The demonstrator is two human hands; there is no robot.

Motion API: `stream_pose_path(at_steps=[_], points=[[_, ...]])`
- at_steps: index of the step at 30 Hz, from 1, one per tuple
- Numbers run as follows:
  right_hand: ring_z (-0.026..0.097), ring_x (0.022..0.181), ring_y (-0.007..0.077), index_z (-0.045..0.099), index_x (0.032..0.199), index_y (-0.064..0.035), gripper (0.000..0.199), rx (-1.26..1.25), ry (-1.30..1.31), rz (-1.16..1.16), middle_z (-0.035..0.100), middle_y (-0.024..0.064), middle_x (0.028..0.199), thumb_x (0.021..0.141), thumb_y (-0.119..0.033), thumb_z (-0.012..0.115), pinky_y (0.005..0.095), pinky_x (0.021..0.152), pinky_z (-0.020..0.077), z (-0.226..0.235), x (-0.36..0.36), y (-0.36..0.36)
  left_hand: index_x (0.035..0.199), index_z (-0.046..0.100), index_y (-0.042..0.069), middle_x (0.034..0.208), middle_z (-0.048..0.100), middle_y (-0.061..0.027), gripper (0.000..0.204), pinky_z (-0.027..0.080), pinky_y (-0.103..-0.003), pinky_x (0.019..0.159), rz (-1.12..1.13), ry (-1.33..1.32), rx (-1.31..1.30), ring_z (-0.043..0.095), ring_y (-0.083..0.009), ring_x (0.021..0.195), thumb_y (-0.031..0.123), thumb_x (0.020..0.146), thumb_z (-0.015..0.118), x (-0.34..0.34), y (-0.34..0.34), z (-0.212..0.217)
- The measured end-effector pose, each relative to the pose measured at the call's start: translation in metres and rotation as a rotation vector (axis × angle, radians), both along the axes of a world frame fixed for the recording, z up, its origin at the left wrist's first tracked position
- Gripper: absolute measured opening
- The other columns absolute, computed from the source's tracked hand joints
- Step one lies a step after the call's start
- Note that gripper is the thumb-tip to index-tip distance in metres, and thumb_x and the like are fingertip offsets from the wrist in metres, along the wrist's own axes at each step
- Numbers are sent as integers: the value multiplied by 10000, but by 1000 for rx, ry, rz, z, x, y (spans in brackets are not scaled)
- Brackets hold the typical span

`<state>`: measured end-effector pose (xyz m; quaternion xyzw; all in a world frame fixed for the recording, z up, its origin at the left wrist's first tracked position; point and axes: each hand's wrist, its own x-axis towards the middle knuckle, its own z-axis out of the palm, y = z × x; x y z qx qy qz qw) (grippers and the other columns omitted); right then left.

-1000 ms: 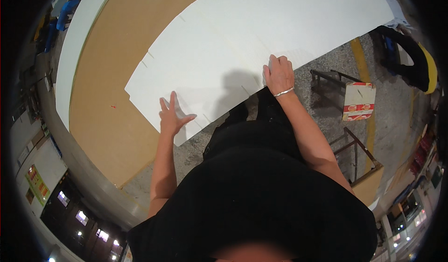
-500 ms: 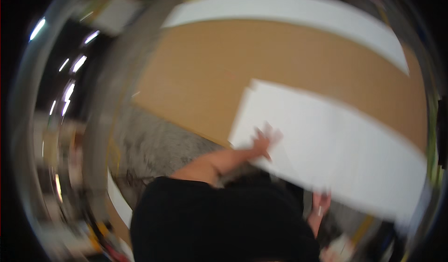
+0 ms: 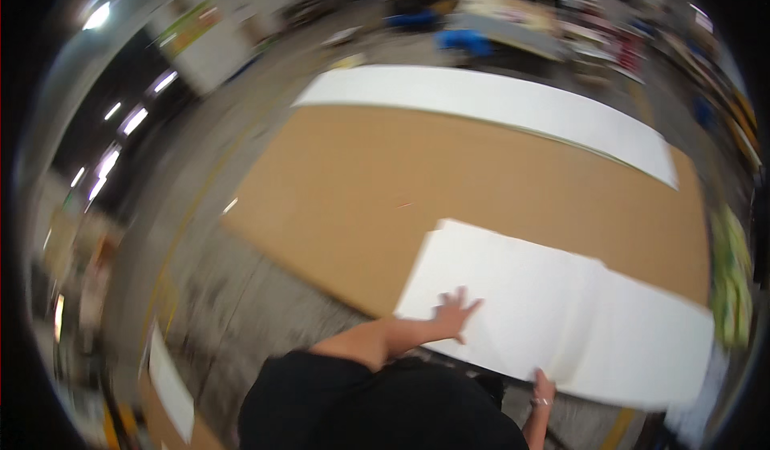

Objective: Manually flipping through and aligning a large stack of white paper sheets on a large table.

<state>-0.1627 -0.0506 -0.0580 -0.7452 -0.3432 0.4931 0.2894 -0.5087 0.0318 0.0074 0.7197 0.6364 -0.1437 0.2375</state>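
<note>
A white sheet [image 3: 497, 289], which looks like thin board or paper, lies over the near right part of a large brown board [image 3: 361, 169]. My left hand [image 3: 455, 318] rests palm down on the sheet's left part, fingers spread. At the sheet's near edge my right hand [image 3: 544, 390] grips the rim, thumb on top; its other fingers are hidden underneath. A raised bend runs across the sheet just right of my hands. Whether it is one sheet or several stacked cannot be made out.
A long white strip [image 3: 481, 93] lies along the brown board's far edge. Beyond it stand a loaded pallet [image 3: 513, 21] and a blue object [image 3: 464, 42]. Yellow-green material [image 3: 730, 277] hangs at the right. Another white-topped brown board [image 3: 172, 386] is at lower left.
The view has tilted up, so the boards appear lower. My right hand now grips the sheet's near edge, and a bend shows in the sheet. My left hand stays spread on it.
</note>
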Motion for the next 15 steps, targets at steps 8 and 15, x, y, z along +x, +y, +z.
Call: stream_pose_path(at_steps=[8, 15], points=[[474, 1155, 409, 339, 1337, 85, 668, 739, -503, 26, 453, 299, 1255, 730, -17, 599, 454, 956, 403, 63, -129, 5, 1492, 39, 331, 1492, 1, -332, 1287, 479, -638, 746, -63, 74, 37, 281, -651, 1179, 599, 508, 824, -24, 5, -18], [605, 1003, 245, 524, 1207, 12, 497, 277, 893, -485, 633, 105, 1072, 816, -224, 720, 400, 901, 473, 36, -51, 6, 1497, 20, 310, 1487, -21, -344, 1307, 490, -595, 769, -100, 81, -11, 284, -637, 1187, 606, 510, 823, -30, 3, -7]])
